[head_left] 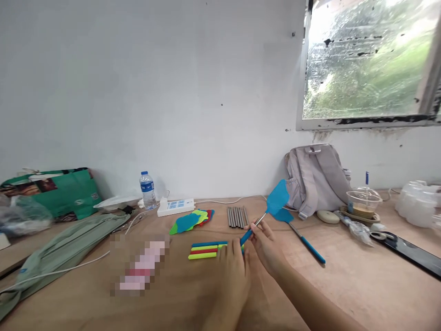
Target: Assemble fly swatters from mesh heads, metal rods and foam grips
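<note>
My right hand (263, 241) is closed round the blue handle of a blue fly swatter (277, 198), whose head sticks up and to the right on a thin metal rod. My left hand (232, 271) rests fingers-down on the table by a stack of coloured plastic handles (206, 249) in blue, yellow, red and green; its fingertips touch the right end of the stack. A second blue fly swatter (303, 239) lies flat on the table to the right.
Loose swatter heads (191, 220) and a row of metal rods (237, 216) lie farther back. A power strip (175, 207), water bottle (148, 189), green bag (58, 189), grey backpack (315, 177), drink cup (363, 202) and wooden table (344, 285) surround them.
</note>
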`<action>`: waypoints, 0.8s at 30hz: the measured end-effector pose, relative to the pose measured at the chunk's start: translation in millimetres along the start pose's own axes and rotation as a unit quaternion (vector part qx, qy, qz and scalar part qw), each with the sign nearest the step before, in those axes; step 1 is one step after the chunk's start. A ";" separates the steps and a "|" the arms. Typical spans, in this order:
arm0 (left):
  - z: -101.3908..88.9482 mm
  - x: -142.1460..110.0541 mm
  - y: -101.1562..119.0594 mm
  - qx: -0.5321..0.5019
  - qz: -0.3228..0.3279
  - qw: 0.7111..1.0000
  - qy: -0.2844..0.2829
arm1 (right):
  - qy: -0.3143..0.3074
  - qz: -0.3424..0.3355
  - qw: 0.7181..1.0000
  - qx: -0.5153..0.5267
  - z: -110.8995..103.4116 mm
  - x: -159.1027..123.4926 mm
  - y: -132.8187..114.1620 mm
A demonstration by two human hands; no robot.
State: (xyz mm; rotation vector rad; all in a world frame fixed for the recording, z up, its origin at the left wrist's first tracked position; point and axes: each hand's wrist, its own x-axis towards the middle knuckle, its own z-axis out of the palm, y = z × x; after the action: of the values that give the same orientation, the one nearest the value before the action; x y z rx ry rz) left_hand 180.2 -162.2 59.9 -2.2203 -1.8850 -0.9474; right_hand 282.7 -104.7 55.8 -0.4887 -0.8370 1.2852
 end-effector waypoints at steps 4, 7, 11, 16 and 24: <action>7.6 -6.9 17.3 0.028 -0.086 0.987 -0.136 | 0.078 0.058 0.992 0.077 -6.0 6.3 3.3; 9.0 -7.2 20.2 0.001 -0.085 0.982 -0.171 | 0.085 0.097 0.987 0.094 -19.1 17.0 1.9; 9.0 -10.0 20.6 -0.068 -0.078 0.975 -0.198 | 0.069 0.141 0.982 0.107 -26.6 23.4 -2.7; 5.8 -13.8 14.9 -0.171 -0.082 0.961 -0.199 | 0.042 0.162 0.977 0.130 -23.6 22.2 -1.1; 10.8 -8.7 9.2 -0.350 -0.171 0.890 -0.238 | 0.040 0.173 0.971 0.158 -25.5 23.2 5.7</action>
State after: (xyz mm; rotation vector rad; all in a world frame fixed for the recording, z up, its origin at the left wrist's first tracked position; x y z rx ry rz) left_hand 192.5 -167.2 49.8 -2.7617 -2.5191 -1.4323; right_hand 300.1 -77.8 41.9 -0.4384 -0.4767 1.6737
